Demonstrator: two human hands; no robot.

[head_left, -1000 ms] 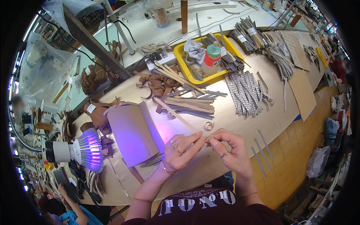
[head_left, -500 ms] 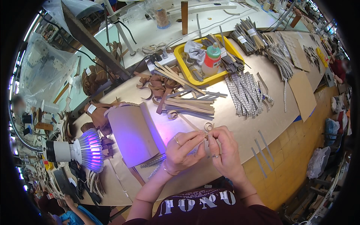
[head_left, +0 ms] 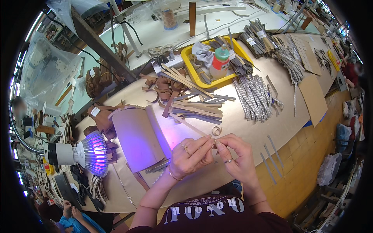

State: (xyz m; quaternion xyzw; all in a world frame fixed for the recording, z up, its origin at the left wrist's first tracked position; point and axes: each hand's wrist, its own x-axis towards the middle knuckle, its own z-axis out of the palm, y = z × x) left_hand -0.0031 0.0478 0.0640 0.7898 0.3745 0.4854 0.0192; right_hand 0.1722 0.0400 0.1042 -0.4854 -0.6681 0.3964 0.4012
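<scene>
My left hand [head_left: 189, 157] pinches a narrow beige strip [head_left: 190, 124] between thumb and fingers. The strip runs from those fingertips up and left toward the strip pile, and one stretch is curled into a small coil [head_left: 217, 131] just beyond my fingers. My right hand [head_left: 236, 157] is closed in a pinch against the left fingertips, at the same strip. The exact spot between the fingertips is mostly hidden. Both hands are held above the near edge of the tan worktable [head_left: 264, 139].
A pile of beige and grey strips [head_left: 198, 110] lies beyond my hands. Behind it stands a yellow tray [head_left: 202, 84] with a green-capped bottle [head_left: 220, 62]. Braided grey strips [head_left: 254, 97] lie right. At left are a curved brown sheet [head_left: 136, 136] and a lit lamp [head_left: 91, 155].
My right hand has shifted slightly right, its fingers more spread. The strip's far end has moved up and left, and more of the strip shows straight.
</scene>
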